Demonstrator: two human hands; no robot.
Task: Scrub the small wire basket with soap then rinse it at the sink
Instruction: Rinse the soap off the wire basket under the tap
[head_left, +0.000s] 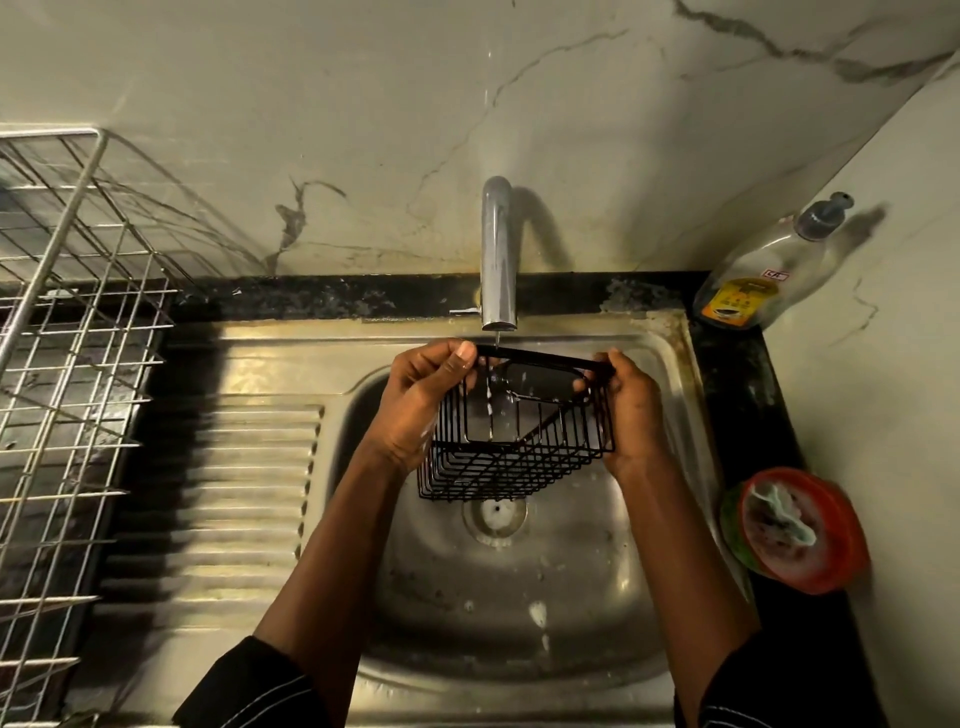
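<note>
A small black wire basket (511, 457) hangs over the steel sink (519, 597), tilted, right under the chrome tap (497, 249). A thin stream of water falls from the spout through the basket. My left hand (421, 400) grips the basket's left end, thumb on the flat top band. My right hand (626, 400) grips the right end, fingers curled round the band. The drain shows just below the basket.
A soap bottle (753, 280) leans in the back right corner. A red tub (800, 530) holding a sudsy scrubber sits on the dark counter to the right. A metal wire dish rack (67, 364) stands at the left beside the ribbed drainboard (218, 493).
</note>
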